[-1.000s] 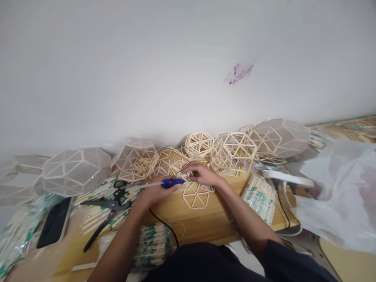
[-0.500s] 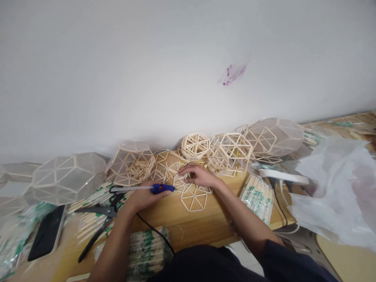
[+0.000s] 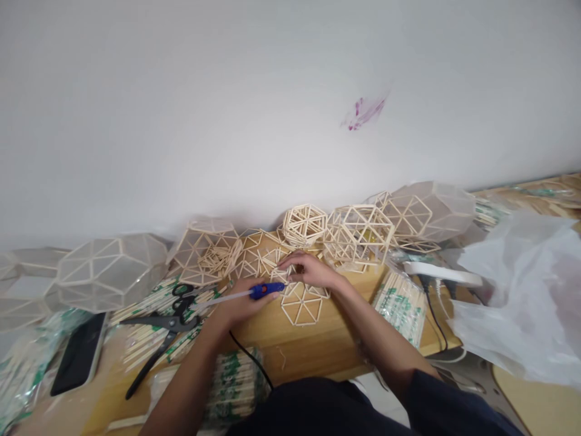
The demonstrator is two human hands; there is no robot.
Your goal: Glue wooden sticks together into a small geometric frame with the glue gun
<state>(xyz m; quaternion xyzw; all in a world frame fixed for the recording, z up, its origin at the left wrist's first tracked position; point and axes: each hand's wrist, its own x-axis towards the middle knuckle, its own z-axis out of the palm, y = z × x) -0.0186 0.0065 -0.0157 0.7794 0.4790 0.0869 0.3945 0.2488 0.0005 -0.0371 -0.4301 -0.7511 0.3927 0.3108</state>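
My left hand (image 3: 245,301) is closed around a blue hot glue gun (image 3: 265,291), its long whitish glue stick (image 3: 227,298) jutting back to the left. The gun's tip points right, close to my right fingers. Bent over some small stick frames, my right hand (image 3: 311,270) has its fingertips drawn together; what lies between them is hidden. Just below it, a flat hexagon frame of wooden sticks (image 3: 301,304) with spokes lies on the wooden table (image 3: 318,345). More joined stick pieces (image 3: 261,248) spread out behind both hands.
Along the wall stand open stick polyhedrons (image 3: 358,233) and paper-covered ones (image 3: 113,272). Black shears (image 3: 170,324), a phone (image 3: 79,354) and loose sticks lie left. Bagged sticks (image 3: 399,306), a white power strip (image 3: 442,274) and white sheeting (image 3: 521,297) are right. A black cord (image 3: 252,357) crosses the front.
My left hand has carried the glue gun to the right, bringing its tip nearer my right fingers. My right hand stays almost in place over the frames.
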